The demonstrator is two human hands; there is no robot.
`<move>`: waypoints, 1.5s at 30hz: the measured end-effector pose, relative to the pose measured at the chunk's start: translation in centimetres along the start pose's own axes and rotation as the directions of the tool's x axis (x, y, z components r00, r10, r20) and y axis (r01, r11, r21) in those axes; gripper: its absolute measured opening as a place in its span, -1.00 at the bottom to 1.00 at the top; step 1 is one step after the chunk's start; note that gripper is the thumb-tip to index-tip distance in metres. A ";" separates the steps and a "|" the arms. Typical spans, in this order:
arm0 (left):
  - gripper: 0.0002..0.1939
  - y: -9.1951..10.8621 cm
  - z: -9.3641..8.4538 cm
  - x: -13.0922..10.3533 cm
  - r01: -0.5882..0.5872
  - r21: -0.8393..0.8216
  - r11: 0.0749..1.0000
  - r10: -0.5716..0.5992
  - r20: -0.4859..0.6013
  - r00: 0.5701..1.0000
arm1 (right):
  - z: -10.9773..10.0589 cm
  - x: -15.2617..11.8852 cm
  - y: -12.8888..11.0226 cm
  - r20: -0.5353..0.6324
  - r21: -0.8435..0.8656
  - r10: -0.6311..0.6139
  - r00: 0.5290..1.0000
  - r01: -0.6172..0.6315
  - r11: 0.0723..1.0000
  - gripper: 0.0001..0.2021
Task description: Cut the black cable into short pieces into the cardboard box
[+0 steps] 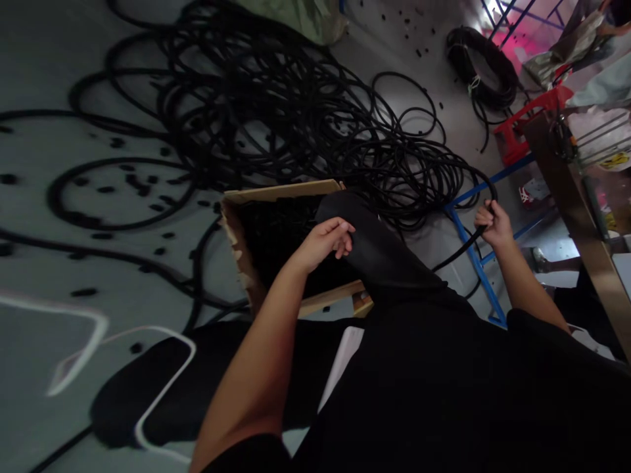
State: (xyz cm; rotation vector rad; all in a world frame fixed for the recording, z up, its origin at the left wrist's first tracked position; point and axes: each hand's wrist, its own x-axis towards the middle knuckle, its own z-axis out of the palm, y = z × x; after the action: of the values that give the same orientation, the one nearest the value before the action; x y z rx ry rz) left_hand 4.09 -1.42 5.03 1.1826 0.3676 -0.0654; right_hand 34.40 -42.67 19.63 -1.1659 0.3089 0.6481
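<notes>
A smooth grey floor [39, 151] spreads beneath everything. Over it sprawls a big tangled heap of glossy black flexible tubing [276, 105], its loose loops reaching the left edge of the view. Near its lower side, beside the person's dark-clad knee, stands an open brown cardboard box [280, 191] with dark contents too dim to make out. Right of the knee is a blue metal-tube frame [487, 289]; farther off lie a tied round black coil [493, 98] and a red plastic stool [513, 141]. The right hand [488, 223], near the frame, has its fingers clamped around a single black strand [463, 248] that arcs over from the heap. The left hand [332, 240] is over the box and knee, fingers curled; whether they pinch anything, I cannot tell. Short black cylindrical pieces [83, 292] dot the floor.
</notes>
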 end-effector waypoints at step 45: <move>-0.59 5.7 -7.0 -5.3 -0.461 -0.508 0.727 -0.086 -0.734 0.674 | 16.2 -12.4 33.1 0.308 -0.746 0.951 -0.027 0.613 0.259 -0.61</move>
State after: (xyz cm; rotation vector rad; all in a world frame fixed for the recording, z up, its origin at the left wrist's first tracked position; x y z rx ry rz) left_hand -1.24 6.47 9.52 0.4521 0.8753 0.7249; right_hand 2.64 -23.63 7.71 -1.2981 -1.6289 2.2507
